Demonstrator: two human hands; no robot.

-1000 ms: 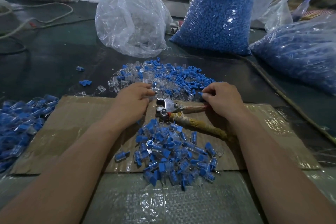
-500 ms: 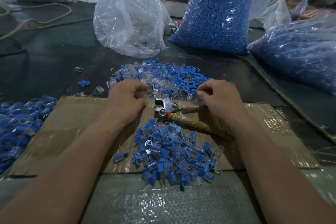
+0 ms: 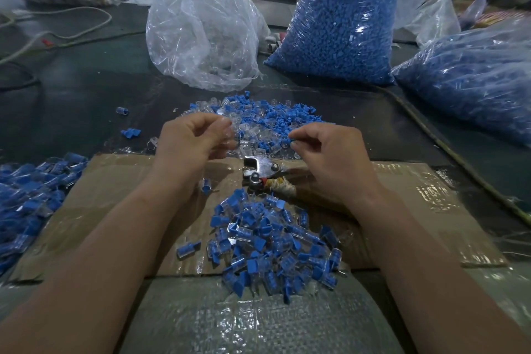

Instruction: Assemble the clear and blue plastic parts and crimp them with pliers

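Left hand point(image 3: 192, 146): fingers curled, pinching a blurred clear part point(image 3: 227, 135).
Pliers point(image 3: 258, 169): lying on the cardboard point(image 3: 115, 195), between both hands.
Right hand point(image 3: 330, 158): fingertips pinching a blue part point(image 3: 293, 141), just above the loose parts point(image 3: 273, 121).

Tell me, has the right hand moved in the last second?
Yes. Judged against the pliers, which lie on the cardboard, the right hand has shifted left toward their head, pinching a blue part.
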